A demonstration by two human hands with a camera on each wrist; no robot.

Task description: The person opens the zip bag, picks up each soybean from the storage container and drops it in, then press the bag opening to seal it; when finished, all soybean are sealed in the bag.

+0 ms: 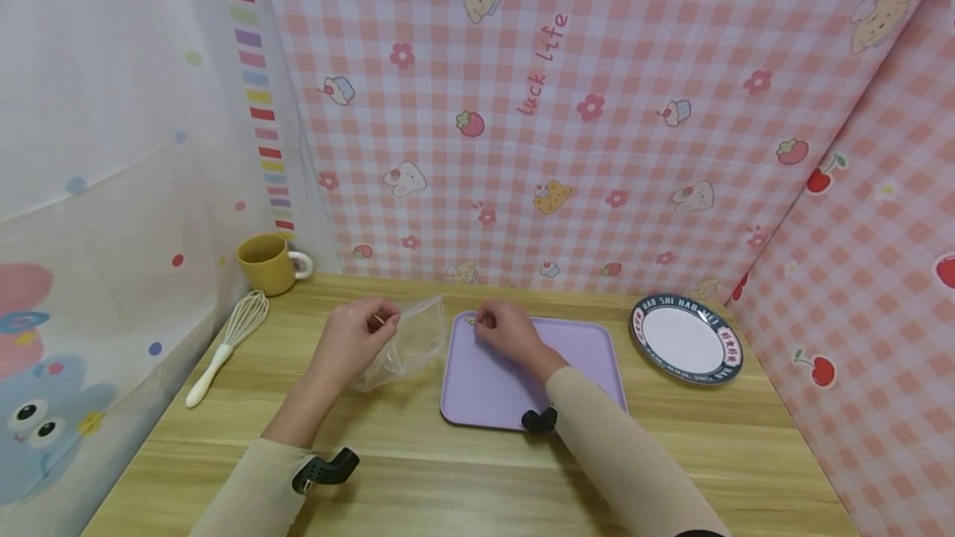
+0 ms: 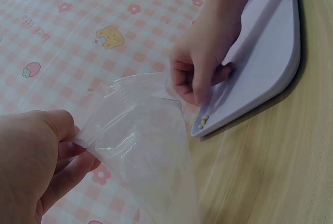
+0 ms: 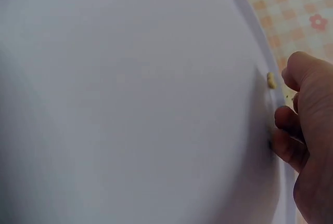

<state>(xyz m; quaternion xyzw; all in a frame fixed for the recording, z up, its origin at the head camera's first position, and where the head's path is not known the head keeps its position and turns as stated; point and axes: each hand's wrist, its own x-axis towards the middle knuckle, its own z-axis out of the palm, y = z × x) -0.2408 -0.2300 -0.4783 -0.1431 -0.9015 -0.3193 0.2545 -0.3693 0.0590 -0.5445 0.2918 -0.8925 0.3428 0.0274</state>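
Note:
A clear plastic bag [image 1: 419, 340] hangs from my left hand [image 1: 354, 341], which pinches its edge between thumb and fingers. In the left wrist view the bag [image 2: 148, 146] spreads out beside the tray's corner. The light purple tray [image 1: 485, 384] lies on the table, with a few small pale-yellow beans [image 2: 203, 121] in its far left corner. Right at that corner is my right hand [image 1: 511, 333], its fingers curled close to the beans. In the right wrist view one or more beans [image 3: 271, 80] lie against the tray rim near the thumb; whether the fingers hold a bean is unclear.
A mustard mug [image 1: 267, 265] with a white handle stands at the back left, with a whisk [image 1: 227, 346] in front of it. To the tray's right is a white plate [image 1: 686, 339] with a dark patterned rim. Patterned cloth walls enclose the table [image 1: 418, 479].

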